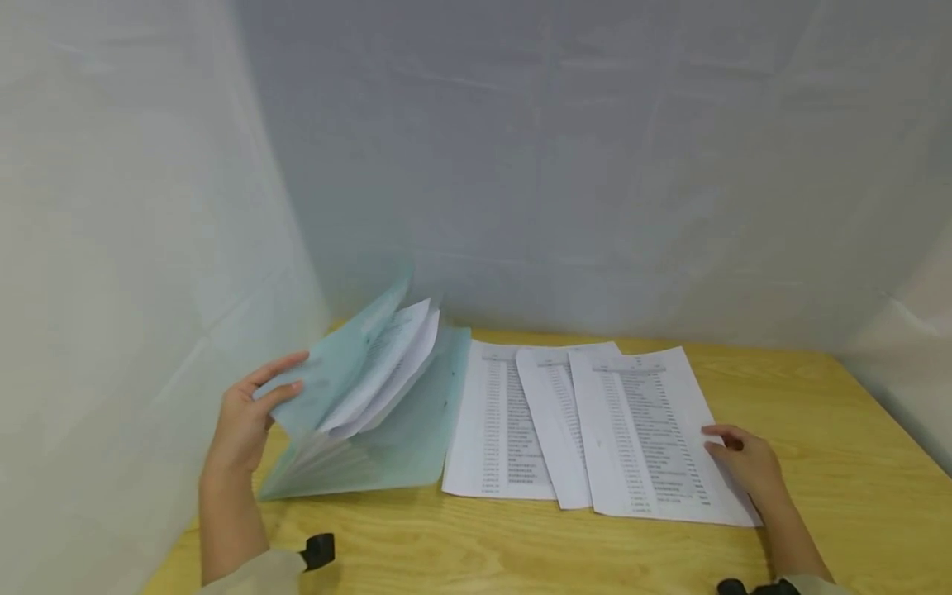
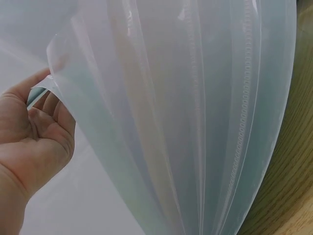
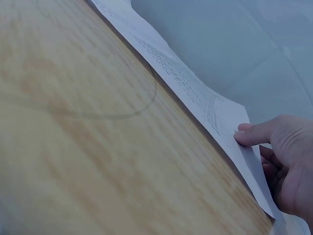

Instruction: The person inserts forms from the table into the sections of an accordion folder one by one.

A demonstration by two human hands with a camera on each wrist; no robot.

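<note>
A pale teal expanding folder (image 1: 387, 430) lies open at the table's left, with white sheets standing in its pockets (image 2: 195, 122). My left hand (image 1: 253, 409) pinches the folder's front flap (image 1: 330, 364) by its edge and holds it up, thumb in front (image 2: 29, 90). Three printed sheets lie fanned to the folder's right: one at the left (image 1: 491, 421), one in the middle (image 1: 550, 405), one at the right (image 1: 643, 430). My right hand (image 1: 744, 463) grips that right sheet's outer edge (image 3: 195, 93), thumb (image 3: 252, 135) on top and fingers curled behind it.
The wooden table (image 1: 833, 430) is walled by white sheeting at the left (image 1: 111, 248), back and right. Bare wood shows along the front edge (image 1: 521, 554) and to the right of the sheets. Black wrist mounts (image 1: 320, 549) sit on both forearms.
</note>
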